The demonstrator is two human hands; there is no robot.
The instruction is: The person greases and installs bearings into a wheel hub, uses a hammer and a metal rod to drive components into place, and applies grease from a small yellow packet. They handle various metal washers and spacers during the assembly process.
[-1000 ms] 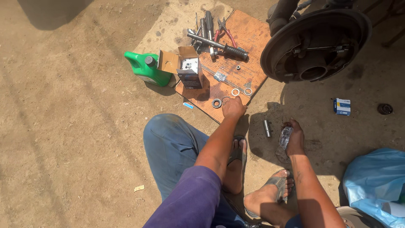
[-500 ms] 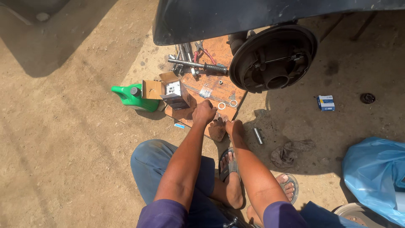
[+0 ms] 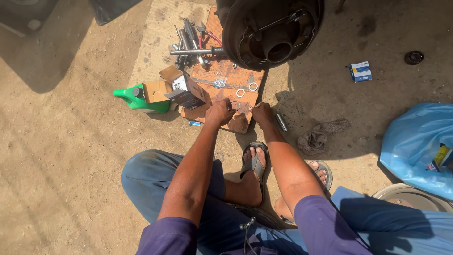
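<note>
- Nearest the camera, two sandalled feet are seen on the dirt, with the person's blue trouser legs drawn up either side.
- The left hand (image 3: 220,112) is set at the near edge of the wooden board (image 3: 222,75); its fingers are curled together over a small metal ring (image 3: 235,105), which lies on the board just beside the fingertips. Whether the ring is actually pinched cannot be told.
- The right hand (image 3: 262,113) is held at the board's near right corner, fingers bunched as if nipping something small; the object itself is hidden.
- A short metal cylinder (image 3: 281,122) is noted on the dirt just right of the right hand, with a crumpled rag (image 3: 323,134) beyond it.
- Two more rings (image 3: 247,89) are laid mid-board; an opened cardboard box (image 3: 184,87) and a green bottle (image 3: 139,99) are placed at the left edge.
- At the far edge, loose tools (image 3: 191,45) are heaped beside the exposed brake drum assembly (image 3: 273,30).
- Risk judged: the rings sit close to the board's near edge and could be knocked into the dirt by either hand, picking up grit or being lost. The cylinder on bare ground is likely to be contaminated the same way.
</note>
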